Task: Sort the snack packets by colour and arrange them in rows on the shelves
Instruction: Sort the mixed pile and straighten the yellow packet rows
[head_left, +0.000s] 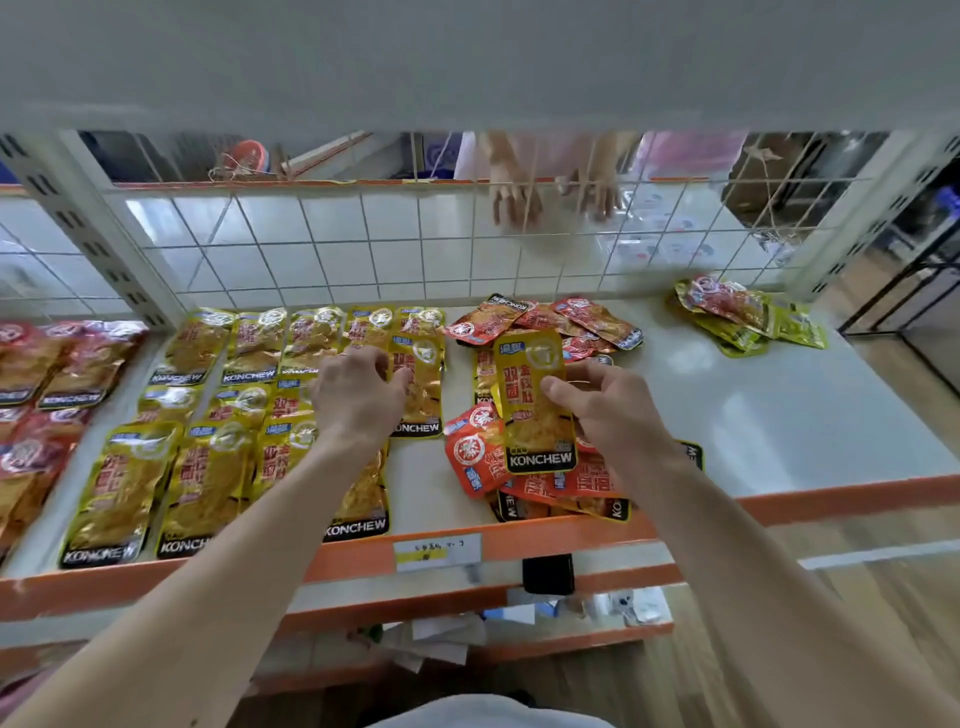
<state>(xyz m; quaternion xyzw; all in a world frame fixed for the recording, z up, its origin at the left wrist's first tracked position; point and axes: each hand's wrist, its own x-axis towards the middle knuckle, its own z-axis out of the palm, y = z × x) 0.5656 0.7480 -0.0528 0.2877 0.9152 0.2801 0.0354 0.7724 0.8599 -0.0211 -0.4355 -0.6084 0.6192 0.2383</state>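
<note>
Head view: yellow packet (535, 400) held upright just right of centre, above the red pile (470, 457) and clear of the shelf (779, 415). Your right hand (608, 410) pinches it at its 3 o'clock edge, thumb on the printed face, fingers behind. Judged: a light, flat foil pouch, limp rather than stiff, and glossy, so likely slick. The contents look thin and soft, not fragile. Take hold at a side seam or the top seal, where the film is doubled; a grip mid-face would probably buckle it. Your left hand (358, 395) sits at 9 o'clock of the held one, fingers bent onto the left edge of the laid yellow packet (423, 395) at the right end of the rows; pinch or mere press, cannot tell. The yellow rows (208, 415) run on toward 9 o'clock, overlapping front to back, brand name nearest you. At 2 o'clock, well apart, a mixed heap (743, 317) lies unsorted. Far out at 9 o'clock, beyond the upright, red packets (47, 374) lie in the next bay. At 12 o'clock stands the wire grid (363, 244), with another person's hands (550, 200) behind it.
</note>
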